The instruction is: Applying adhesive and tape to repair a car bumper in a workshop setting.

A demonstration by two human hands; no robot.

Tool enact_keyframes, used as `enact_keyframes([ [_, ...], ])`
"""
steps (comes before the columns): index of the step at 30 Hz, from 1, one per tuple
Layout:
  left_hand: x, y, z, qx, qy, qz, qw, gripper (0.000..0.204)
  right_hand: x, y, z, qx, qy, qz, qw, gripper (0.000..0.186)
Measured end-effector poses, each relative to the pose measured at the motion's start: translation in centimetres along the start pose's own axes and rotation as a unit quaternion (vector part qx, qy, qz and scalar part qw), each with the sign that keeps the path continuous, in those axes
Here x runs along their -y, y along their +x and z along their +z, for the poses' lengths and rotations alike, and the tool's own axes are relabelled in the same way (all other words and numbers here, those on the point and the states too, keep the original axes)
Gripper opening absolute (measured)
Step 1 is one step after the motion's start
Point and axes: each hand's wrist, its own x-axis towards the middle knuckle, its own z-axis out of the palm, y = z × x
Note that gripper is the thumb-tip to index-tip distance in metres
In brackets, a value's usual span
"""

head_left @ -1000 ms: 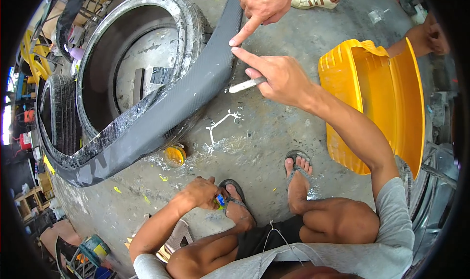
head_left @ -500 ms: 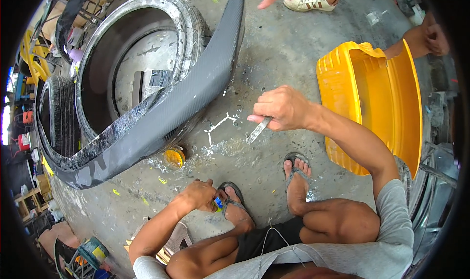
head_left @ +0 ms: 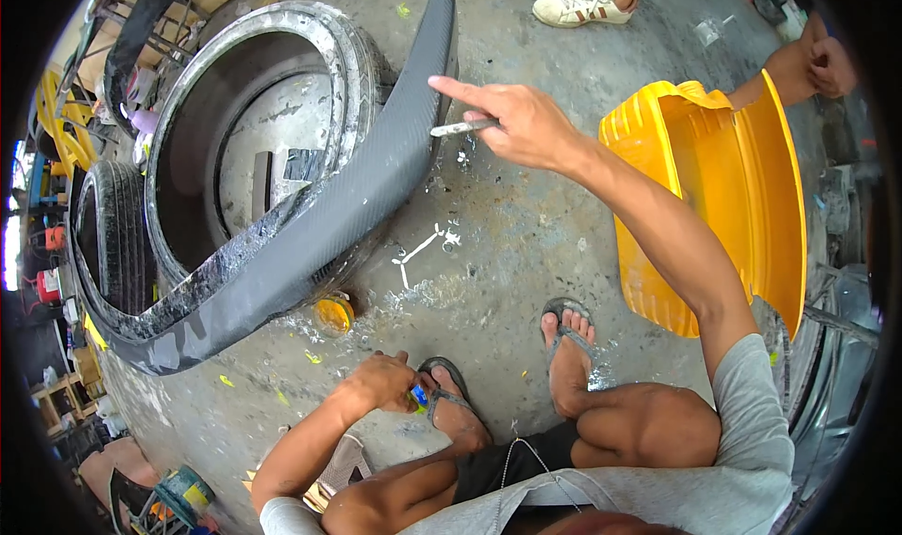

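Right hand (head_left: 531,126) grips a thin metal tool (head_left: 463,128), index finger pointing at dark curved panel (head_left: 310,234); left hand (head_left: 383,383) clutches a small blue-yellow object (head_left: 418,399). Inspection step, likely; next move needs the tool brought to the panel edge.

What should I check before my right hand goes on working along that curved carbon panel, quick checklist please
1. Right hand holds the thin metal tool: ok.
2. Index finger reaches the curved carbon panel near its upper end: ok; actual contact, cannot tell.
3. Panel rests against the grey ring mould: ok; whether it is steady, cannot tell.
4. Left hand is low by the sandal, around a small blue and yellow object: ok.
5. Another person's shoe is clear of the panel: ok.
6. Yellow moulded part lies apart: ok.
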Motion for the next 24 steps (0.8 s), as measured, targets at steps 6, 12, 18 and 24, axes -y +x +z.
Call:
enact_keyframes([
  [6, 0.2, -0.3, 0.3, 0.000, 0.005, -0.016, 1.000, 0.037, 1.9, -1.7, 0.0, 0.052, 0.064, 0.022, 0.996, 0.082],
  [12, 0.1, 0.2, 0.1, 0.009, 0.026, -0.009, 1.000, 0.035, 0.8, -1.5, -0.1, 0.045, 0.062, 0.032, 0.997, 0.073],
  [18, 0.2, 0.7, -0.3, 0.023, 0.035, -0.001, 0.999, 0.040, -1.8, 2.7, -1.2, 0.030, -0.012, 0.055, 0.998, 0.072],
  [24, 3.4, 2.0, 3.4, 0.036, 0.062, -0.003, 0.997, 0.043, -1.5, 0.4, 1.8, 0.068, 0.112, -0.025, 0.991, 0.088],
])
